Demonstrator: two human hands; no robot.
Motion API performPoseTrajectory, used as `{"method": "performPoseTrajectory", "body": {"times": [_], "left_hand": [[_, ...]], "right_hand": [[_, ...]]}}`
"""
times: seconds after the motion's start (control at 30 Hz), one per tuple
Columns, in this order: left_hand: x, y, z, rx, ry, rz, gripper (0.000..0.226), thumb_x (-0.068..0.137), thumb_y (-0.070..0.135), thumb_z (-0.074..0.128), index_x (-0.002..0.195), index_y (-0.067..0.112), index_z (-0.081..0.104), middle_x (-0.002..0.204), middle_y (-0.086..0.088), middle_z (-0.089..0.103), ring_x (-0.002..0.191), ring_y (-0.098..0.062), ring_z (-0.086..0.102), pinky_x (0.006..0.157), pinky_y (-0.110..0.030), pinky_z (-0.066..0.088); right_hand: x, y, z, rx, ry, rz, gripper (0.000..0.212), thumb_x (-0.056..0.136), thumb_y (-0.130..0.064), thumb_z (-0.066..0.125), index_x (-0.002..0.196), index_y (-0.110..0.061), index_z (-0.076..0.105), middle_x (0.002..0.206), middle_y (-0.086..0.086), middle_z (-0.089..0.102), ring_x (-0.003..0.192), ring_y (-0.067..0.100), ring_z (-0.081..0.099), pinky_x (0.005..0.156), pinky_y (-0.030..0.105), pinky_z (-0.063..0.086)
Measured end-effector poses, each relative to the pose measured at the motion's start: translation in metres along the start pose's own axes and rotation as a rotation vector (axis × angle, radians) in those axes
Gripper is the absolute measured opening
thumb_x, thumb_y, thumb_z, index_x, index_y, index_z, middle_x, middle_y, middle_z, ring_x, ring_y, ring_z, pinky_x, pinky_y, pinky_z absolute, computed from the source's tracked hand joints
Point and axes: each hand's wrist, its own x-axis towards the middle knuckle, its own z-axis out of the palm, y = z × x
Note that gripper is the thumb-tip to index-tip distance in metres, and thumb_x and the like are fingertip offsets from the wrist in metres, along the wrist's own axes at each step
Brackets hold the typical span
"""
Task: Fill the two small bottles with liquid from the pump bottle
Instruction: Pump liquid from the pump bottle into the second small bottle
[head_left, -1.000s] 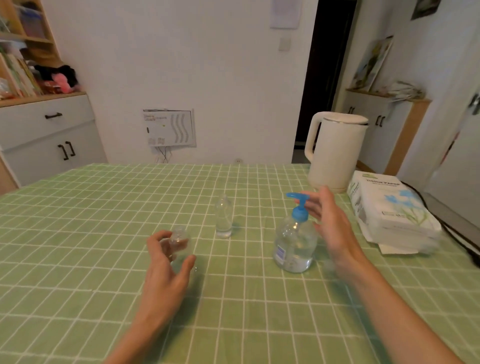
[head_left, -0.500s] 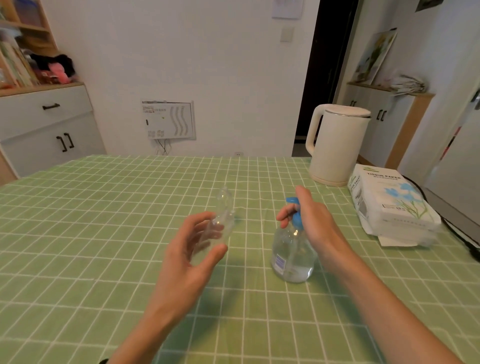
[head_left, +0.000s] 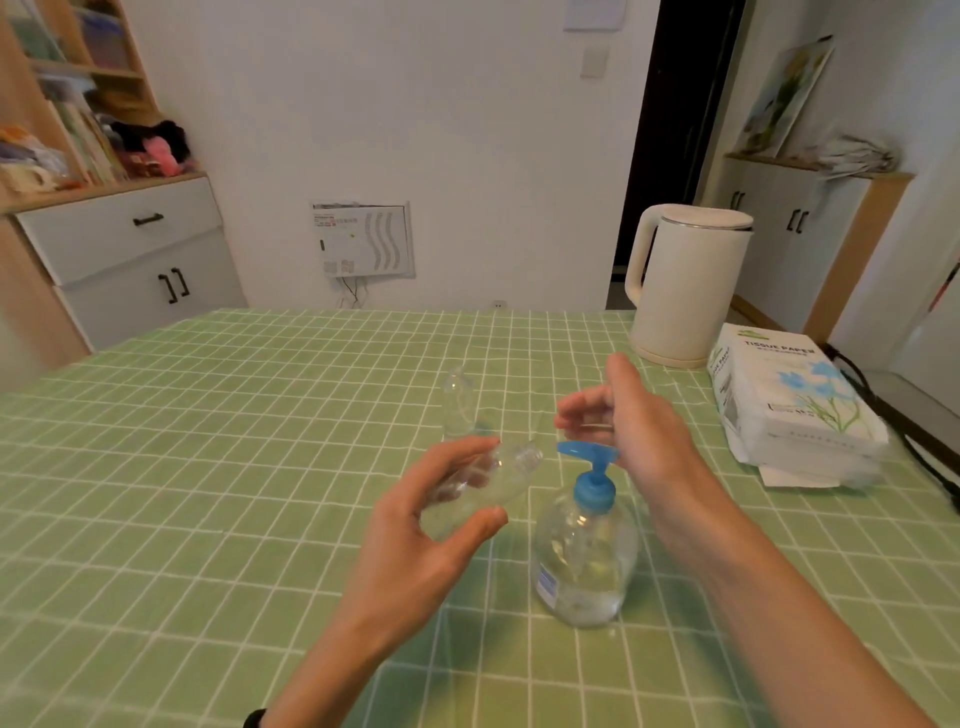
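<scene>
My left hand (head_left: 426, 525) grips a small clear bottle (head_left: 488, 475), tilted with its open neck pointing right toward the blue spout. The pump bottle (head_left: 584, 561) stands on the green checked tablecloth (head_left: 208, 467); it is clear with a blue pump head (head_left: 589, 462). My right hand (head_left: 628, 421) hovers just above and behind the pump head, fingers apart and curled, not pressing it. A second small clear bottle (head_left: 460, 402) stands upright farther back on the cloth, apart from both hands.
A white electric kettle (head_left: 685, 283) stands at the back right of the table. Beside it lies a pack of tissue paper (head_left: 795, 405), with a black cable (head_left: 914, 441) along the right edge. A white cabinet (head_left: 130, 260) is at the left.
My left hand lifted the small bottle off the cloth and carried it right, tilting its neck toward the spout. My right hand came off the pump head and rose slightly above it.
</scene>
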Motion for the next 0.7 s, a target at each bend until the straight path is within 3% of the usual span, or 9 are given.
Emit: {"method": "performPoseTrajectory", "body": {"times": [0.13,0.23,0.37,0.47,0.63,0.7], "left_hand": [[0.002,0.009,0.004,0.009,0.011,-0.018,0.05,0.082,0.022,0.08,0.128,0.034,0.068,0.123,0.015,0.073,0.115,-0.016,0.069,0.103,-0.046,0.052],[0.004,0.014,0.006,0.019,0.009,-0.027,0.051,0.082,0.02,0.083,0.129,0.034,0.068,0.124,0.014,0.073,0.118,-0.018,0.068,0.106,-0.048,0.051],[0.009,0.015,0.004,0.043,-0.003,-0.057,0.055,0.083,0.01,0.085,0.13,0.034,0.068,0.124,0.014,0.073,0.12,-0.017,0.067,0.108,-0.05,0.049],[0.013,0.015,0.002,0.059,-0.011,-0.062,0.056,0.084,0.012,0.085,0.132,0.036,0.067,0.125,0.017,0.073,0.12,-0.015,0.066,0.107,-0.047,0.05],[0.02,0.011,-0.002,0.097,-0.061,-0.047,0.055,0.084,0.016,0.085,0.13,0.04,0.066,0.123,0.023,0.071,0.117,-0.01,0.066,0.102,-0.034,0.048],[0.025,0.009,-0.001,0.1,-0.089,-0.021,0.055,0.084,0.016,0.085,0.129,0.042,0.066,0.122,0.024,0.071,0.117,-0.008,0.066,0.1,-0.025,0.046]], "right_hand": [[0.011,-0.009,0.017,-0.192,-0.079,-0.045,0.066,0.103,-0.053,0.025,0.094,-0.011,0.074,0.091,0.004,0.077,0.092,0.022,0.071,0.092,0.041,0.053],[0.013,-0.001,0.02,-0.334,-0.09,-0.047,0.068,0.103,-0.051,0.024,0.101,-0.002,0.071,0.098,0.014,0.075,0.094,0.028,0.07,0.086,0.039,0.052],[0.016,0.003,0.018,-0.301,-0.131,0.017,0.054,0.103,-0.045,0.027,0.091,-0.016,0.071,0.094,0.004,0.072,0.09,0.024,0.07,0.085,0.04,0.049],[0.02,0.001,0.016,-0.213,-0.166,0.116,0.045,0.105,-0.038,0.031,0.093,-0.019,0.071,0.095,0.001,0.072,0.091,0.022,0.073,0.081,0.032,0.05],[0.022,-0.002,0.012,-0.193,-0.186,0.263,0.04,0.103,-0.037,0.036,0.1,-0.02,0.071,0.095,0.001,0.073,0.097,0.018,0.07,0.079,0.031,0.047],[0.022,0.0,0.011,-0.197,-0.143,0.28,0.038,0.102,-0.037,0.036,0.103,-0.021,0.07,0.087,-0.004,0.072,0.093,0.012,0.069,0.089,0.035,0.049]]}}
